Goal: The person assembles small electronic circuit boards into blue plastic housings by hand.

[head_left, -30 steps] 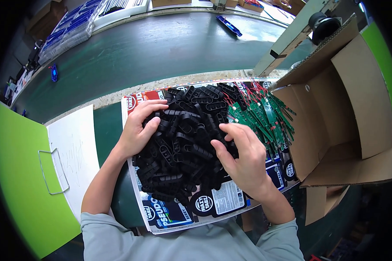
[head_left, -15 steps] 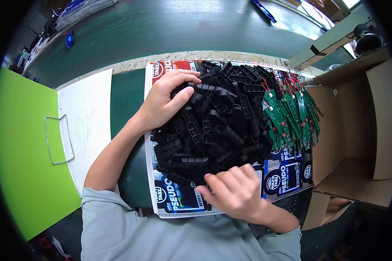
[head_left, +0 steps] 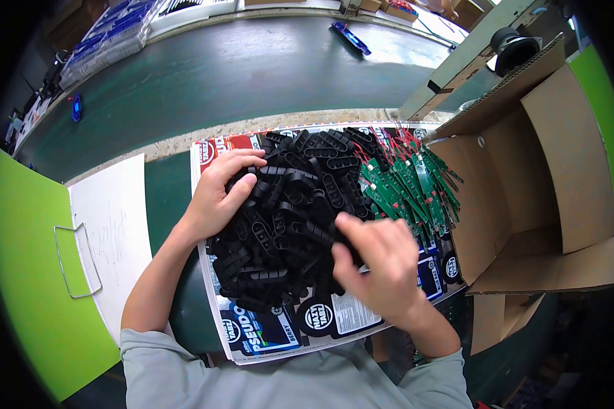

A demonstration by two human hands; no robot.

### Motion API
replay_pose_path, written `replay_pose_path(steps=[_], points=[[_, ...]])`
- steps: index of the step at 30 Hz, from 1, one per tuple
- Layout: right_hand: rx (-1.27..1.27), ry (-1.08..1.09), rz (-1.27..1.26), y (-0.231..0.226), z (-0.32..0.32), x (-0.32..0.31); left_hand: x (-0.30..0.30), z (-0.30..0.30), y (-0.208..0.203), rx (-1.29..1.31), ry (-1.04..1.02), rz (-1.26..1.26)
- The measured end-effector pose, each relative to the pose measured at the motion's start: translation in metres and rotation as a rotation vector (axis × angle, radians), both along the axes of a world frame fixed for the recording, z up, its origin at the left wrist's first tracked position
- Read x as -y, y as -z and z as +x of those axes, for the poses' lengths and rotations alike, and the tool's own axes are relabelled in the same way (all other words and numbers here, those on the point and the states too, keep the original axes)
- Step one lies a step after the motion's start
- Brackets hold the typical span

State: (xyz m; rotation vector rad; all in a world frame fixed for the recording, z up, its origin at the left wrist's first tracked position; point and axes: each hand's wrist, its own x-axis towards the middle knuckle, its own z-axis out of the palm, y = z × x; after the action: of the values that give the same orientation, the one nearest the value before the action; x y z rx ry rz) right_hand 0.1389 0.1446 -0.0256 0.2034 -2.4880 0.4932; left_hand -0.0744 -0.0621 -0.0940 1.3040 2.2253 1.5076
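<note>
A heap of black elongated plastic parts (head_left: 297, 211), each with slots or holes, lies on printed sheets. My left hand (head_left: 218, 191) curves round the heap's far left side, thumb and fingers closed about some of the black parts. Over the heap's right front side is my right hand (head_left: 382, 266), blurred by motion, its fingers curled. Black parts show between its thumb and forefinger; I cannot tell whether it grips one. Just right of the heap are several narrow green circuit boards (head_left: 413, 187) with red wires, fanned out and overlapping.
The stacked printed sheets (head_left: 252, 337) rest on a green table. An open cardboard box (head_left: 505, 238) stands at the right. At the left are a white sheet (head_left: 109, 218) and a lime-green panel (head_left: 34, 273) with a wire frame. Blue devices (head_left: 351, 39) lie on the dark green surface beyond.
My right hand has moved up and inward from the heap's near edge to its right side. My left hand keeps its place on the heap. The whole view has shifted.
</note>
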Motion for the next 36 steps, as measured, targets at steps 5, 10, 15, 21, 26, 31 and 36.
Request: replay_pose_path(steps=[5,10,15,21,26,31,36], points=[[0.025,0.1,0.081,-0.005,-0.027,-0.014,-0.001,-0.001,0.001,0.01,-0.016,0.034],[0.046,0.139,0.035,0.003,-0.013,-0.022,-0.004,-0.003,-0.004,-0.004,0.009,0.02],[0.024,0.152,-0.027,0.009,-0.003,-0.025,-0.001,0.0,-0.005,-0.01,-0.021,0.031],[-0.069,0.179,-0.106,0.026,-0.007,-0.033,-0.002,0.004,-0.002,0.152,-0.064,0.088],[-0.135,0.168,-0.172,0.042,-0.008,-0.03,-0.001,0.006,-0.007,0.204,-0.065,0.129],[-0.118,0.139,-0.196,0.05,-0.008,-0.029,0.0,0.004,-0.003,0.227,-0.061,0.183],[-0.106,0.151,-0.17,0.051,-0.007,-0.027,0.0,0.002,-0.001,0.2,-0.062,0.191]])
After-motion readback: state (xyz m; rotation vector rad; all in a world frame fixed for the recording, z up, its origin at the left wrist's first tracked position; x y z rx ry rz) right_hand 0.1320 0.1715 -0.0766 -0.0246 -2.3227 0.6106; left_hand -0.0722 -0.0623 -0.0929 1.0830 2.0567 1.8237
